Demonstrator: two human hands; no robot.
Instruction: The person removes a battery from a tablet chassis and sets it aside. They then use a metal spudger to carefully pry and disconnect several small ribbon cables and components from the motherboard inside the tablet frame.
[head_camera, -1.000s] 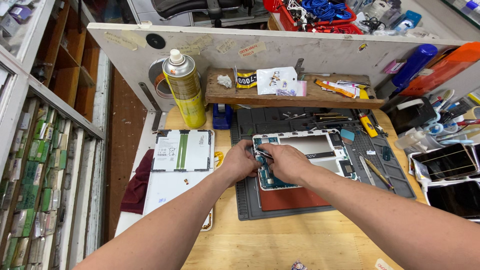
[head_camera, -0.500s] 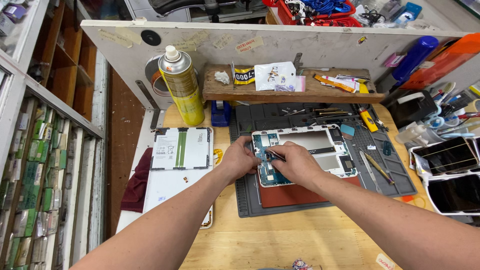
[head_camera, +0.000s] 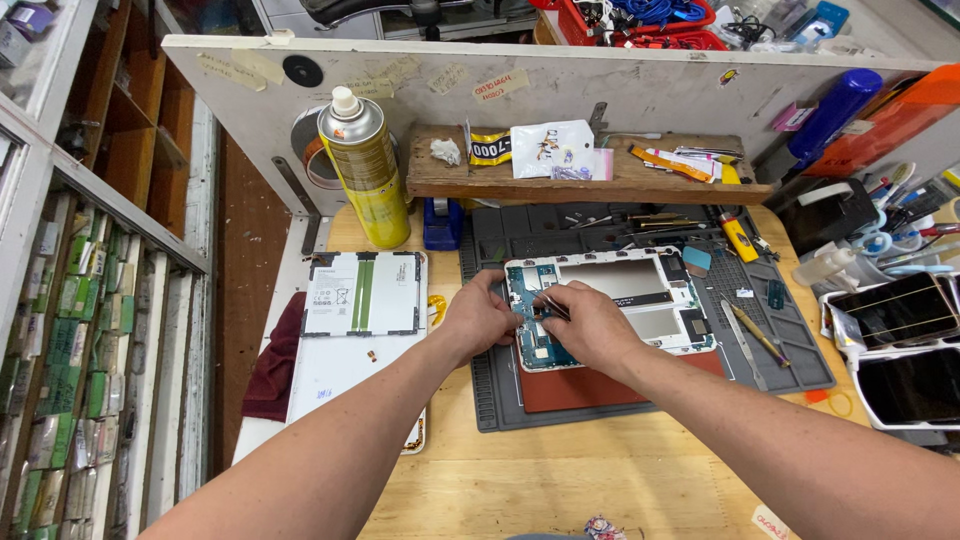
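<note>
**Both hands on an opened tablet at the repair mat**

Nearest the camera, two bare forearms reach over the wooden bench (head_camera: 560, 480) to the grey mat (head_camera: 500, 400). The opened tablet (head_camera: 610, 305) lies flat on that mat, on a red pad, its blue circuit board (head_camera: 528, 345) exposed at the mat's left side. The left hand (head_camera: 478, 318) rests on the tablet's left edge, fingers curled, steadying it. The right hand (head_camera: 588, 325) pinches thin tweezers (head_camera: 548, 306) over the board, tips pointing left.

The tablet shell looks light, stiff and thin; its board and ribbon parts are likely fragile, so the white frame edges seem the safest hold.

Left of the mat lies a flat battery (head_camera: 362, 292) on a white panel. Beyond the mat stand a yellow spray can (head_camera: 366, 170) and a wooden shelf (head_camera: 580, 180).
</note>
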